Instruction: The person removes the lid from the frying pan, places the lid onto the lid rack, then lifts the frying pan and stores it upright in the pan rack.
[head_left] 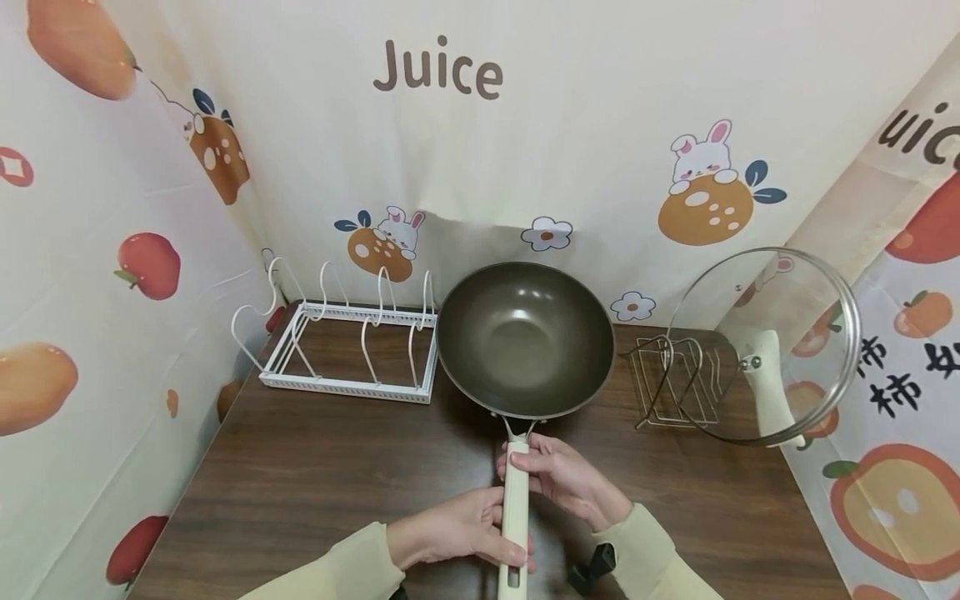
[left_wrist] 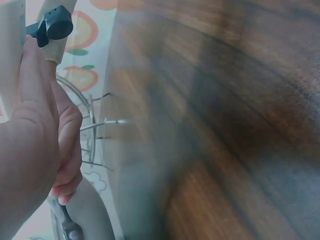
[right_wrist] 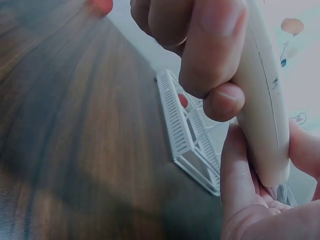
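A dark-coated wok (head_left: 525, 337) with a cream handle (head_left: 515, 500) is held up over the table, its inside facing me. Lower on the handle, near its end, my left hand (head_left: 468, 527) grips it with the thumb on top. My right hand (head_left: 566, 479) holds the handle close to the pan, its thumb across the upper face. In the right wrist view the fingers of both hands wrap the handle (right_wrist: 262, 100) from its sides. The left wrist view shows only part of the wok's outside (left_wrist: 97, 210), low at the left.
A white rack (head_left: 348, 387) with several upright loops stands at the back left. At the back right, a glass lid (head_left: 806, 333) with a cream handle leans in a small wire rack (head_left: 675, 392). Printed cloth (head_left: 480, 150) hangs behind and at both sides of the wooden table (head_left: 322, 467).
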